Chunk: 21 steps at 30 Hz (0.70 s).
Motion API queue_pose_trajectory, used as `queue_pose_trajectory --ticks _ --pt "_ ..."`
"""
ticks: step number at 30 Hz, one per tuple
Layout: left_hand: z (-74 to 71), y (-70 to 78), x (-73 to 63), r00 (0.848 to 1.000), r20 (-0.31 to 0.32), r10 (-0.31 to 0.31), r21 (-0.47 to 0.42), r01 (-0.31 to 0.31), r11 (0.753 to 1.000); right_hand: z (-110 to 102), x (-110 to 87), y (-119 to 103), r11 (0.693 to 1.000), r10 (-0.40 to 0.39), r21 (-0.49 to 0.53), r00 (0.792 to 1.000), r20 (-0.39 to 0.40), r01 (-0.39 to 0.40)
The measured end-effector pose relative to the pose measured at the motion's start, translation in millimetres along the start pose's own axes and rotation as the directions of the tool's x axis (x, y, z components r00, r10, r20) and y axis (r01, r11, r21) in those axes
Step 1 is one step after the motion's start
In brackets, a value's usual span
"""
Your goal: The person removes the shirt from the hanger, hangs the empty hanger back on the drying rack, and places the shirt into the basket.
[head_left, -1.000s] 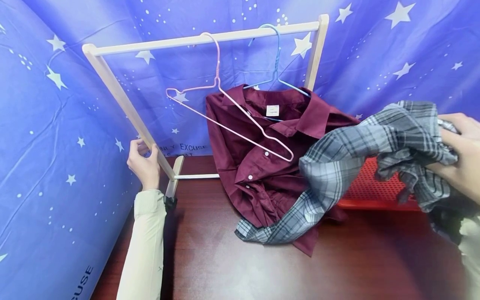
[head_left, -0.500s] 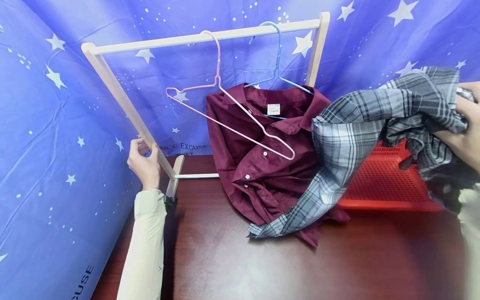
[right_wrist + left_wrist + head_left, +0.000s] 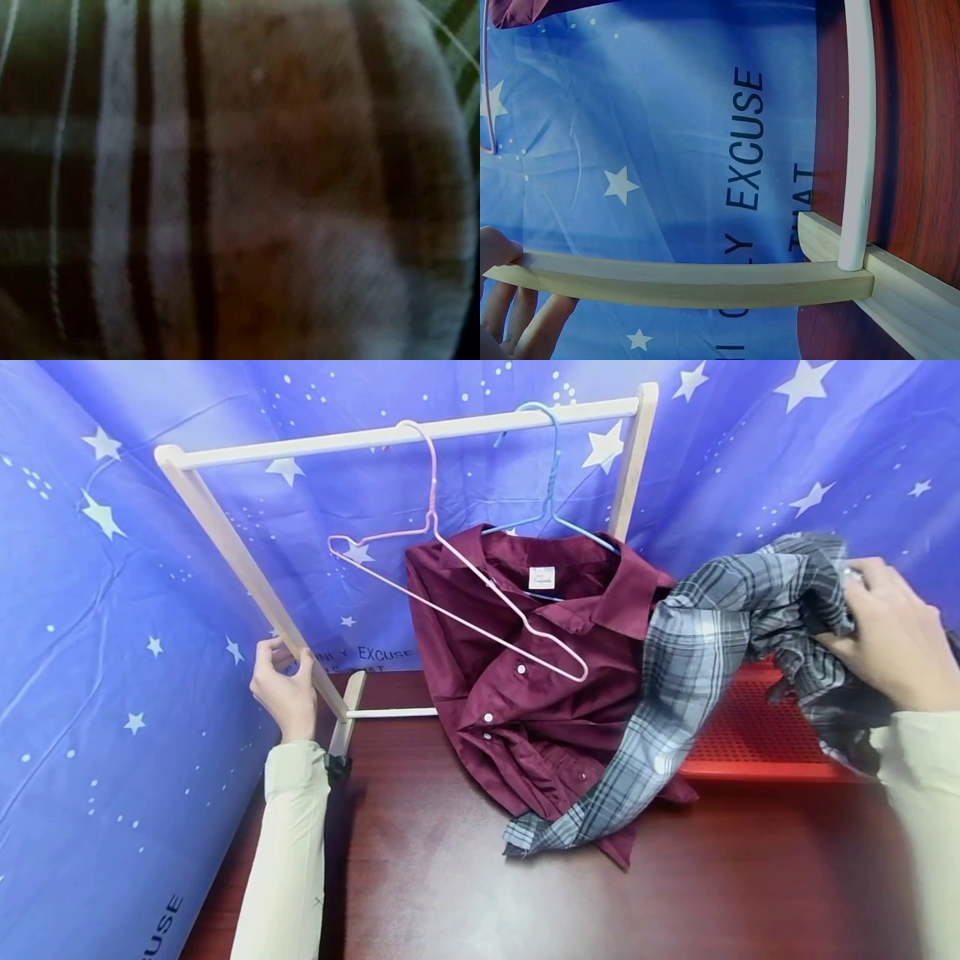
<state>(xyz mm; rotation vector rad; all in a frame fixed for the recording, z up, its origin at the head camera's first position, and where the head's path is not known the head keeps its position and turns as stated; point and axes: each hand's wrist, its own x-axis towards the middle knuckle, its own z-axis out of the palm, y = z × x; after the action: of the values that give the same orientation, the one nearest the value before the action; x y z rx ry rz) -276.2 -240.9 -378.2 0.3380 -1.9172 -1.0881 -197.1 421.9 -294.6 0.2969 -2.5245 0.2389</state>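
My left hand [image 3: 283,689] pinches the left upright of the wooden clothes rack [image 3: 238,568]; in the left wrist view the thumb lies on one side of the post [image 3: 690,283] and the fingers on the other. At the right, my right hand [image 3: 896,631] grips a bunched grey plaid shirt [image 3: 686,652]. One long part of it hangs down in front of a maroon button shirt [image 3: 480,668], which is on a blue hanger [image 3: 551,485]. A bare pink hanger [image 3: 433,510] hangs left of it. Plaid cloth [image 3: 172,180] fills the right wrist view, hiding the fingers.
A red perforated basket [image 3: 757,727] stands behind the plaid shirt at the right, partly hidden. The rack stands on a dark reddish wood table [image 3: 435,893]. Blue star-printed cloth [image 3: 112,635] hangs close behind and at the left.
My right hand first moved up and right with the plaid shirt, then came back left and slightly down, more fully into view. The left hand stays on the post.
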Motion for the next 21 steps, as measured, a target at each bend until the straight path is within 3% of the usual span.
queue_pose_trajectory --ticks 5,9,14,21 --pt "0.8 0.6 -0.4 1.0 0.001 0.001 0.003 -0.001 1.0 18.1 -1.9 16.0 0.997 -0.076 0.004 0.989 0.129 0.076" --pt "1.0 1.7 -0.4 1.0 0.001 0.006 0.004 -0.006 1.0 36.2 -5.3 21.8 0.986 -0.166 0.004 0.964 0.207 0.169" --pt "0.6 1.4 0.0 1.0 -0.001 0.008 -0.002 -0.008 1.0 60.5 -5.5 26.4 0.963 -0.256 0.008 0.91 0.325 0.268" --pt "0.4 -0.5 -0.7 1.0 -0.007 0.011 0.003 -0.011 1.0 77.8 2.3 22.0 0.978 -0.169 -0.005 0.811 0.56 0.207"
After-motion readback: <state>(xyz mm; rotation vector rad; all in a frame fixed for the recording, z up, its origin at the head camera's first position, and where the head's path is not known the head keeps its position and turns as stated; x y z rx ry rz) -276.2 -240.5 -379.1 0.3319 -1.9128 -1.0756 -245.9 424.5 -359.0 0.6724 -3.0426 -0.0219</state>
